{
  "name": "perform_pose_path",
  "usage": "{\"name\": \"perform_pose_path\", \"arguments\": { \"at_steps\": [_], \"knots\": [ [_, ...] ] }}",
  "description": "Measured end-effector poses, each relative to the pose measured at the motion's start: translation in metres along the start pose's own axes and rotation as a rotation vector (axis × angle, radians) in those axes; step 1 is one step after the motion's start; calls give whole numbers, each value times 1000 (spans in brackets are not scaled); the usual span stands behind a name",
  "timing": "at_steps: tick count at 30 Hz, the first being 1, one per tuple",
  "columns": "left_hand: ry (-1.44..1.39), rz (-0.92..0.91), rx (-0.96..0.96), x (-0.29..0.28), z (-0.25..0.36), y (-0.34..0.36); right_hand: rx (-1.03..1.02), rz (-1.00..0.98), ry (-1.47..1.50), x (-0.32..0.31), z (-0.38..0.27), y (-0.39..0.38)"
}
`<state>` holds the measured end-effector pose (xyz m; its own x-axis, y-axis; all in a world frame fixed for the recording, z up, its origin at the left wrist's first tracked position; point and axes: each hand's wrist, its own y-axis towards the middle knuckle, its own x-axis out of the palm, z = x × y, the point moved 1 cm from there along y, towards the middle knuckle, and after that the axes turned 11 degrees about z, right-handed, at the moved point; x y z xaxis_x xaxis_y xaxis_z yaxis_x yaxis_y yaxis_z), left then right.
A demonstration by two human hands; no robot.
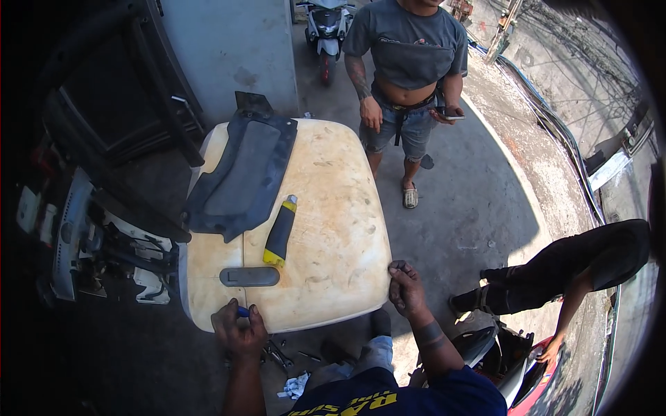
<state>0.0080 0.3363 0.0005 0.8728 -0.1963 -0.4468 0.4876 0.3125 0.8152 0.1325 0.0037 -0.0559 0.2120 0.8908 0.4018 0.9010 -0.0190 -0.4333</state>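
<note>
A stained cream board [333, 208] with rounded corners lies before me. My left hand [241, 329] is closed around a small blue object [243, 312] at its near edge; the object is mostly hidden. My right hand [406, 288] grips the board's right edge near the front corner. On the board lie a dark rubber panel [246, 170] at the far left and a black and yellow tube [280, 232] in the middle. A grey oblong fitting [248, 276] sits below the tube, just above my left hand.
A person [406, 69] holding a phone stands beyond the board, before a parked scooter [325, 41]. At right, another person [576, 270] bends over a red and black scooter [527, 360]. Metal parts [66, 232] are at left, tools [281, 355] below the board, a metal door [208, 55] behind.
</note>
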Motion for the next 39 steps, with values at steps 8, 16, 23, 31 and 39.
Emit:
{"name": "perform_pose_path", "arguments": {
  "at_steps": [8, 16, 23, 31, 39],
  "knots": [
    [-6, 4, 18, -1, 4, 2, -32, -15, 39, 3, 0, -5],
    [-15, 17, 34, 0, 6, 4, -58, 17, 67, 6, 1, -6],
    [-16, 37, -2, 3, 5, 3, -66, 7, 99, 6, 2, -8],
    [17, 37, 11, 4, 4, 2, -103, 24, 70, 2, 8, -9],
    [43, 10, 34, 2, 5, 4, -82, 10, 91, -3, 14, -9]
  ]
}}
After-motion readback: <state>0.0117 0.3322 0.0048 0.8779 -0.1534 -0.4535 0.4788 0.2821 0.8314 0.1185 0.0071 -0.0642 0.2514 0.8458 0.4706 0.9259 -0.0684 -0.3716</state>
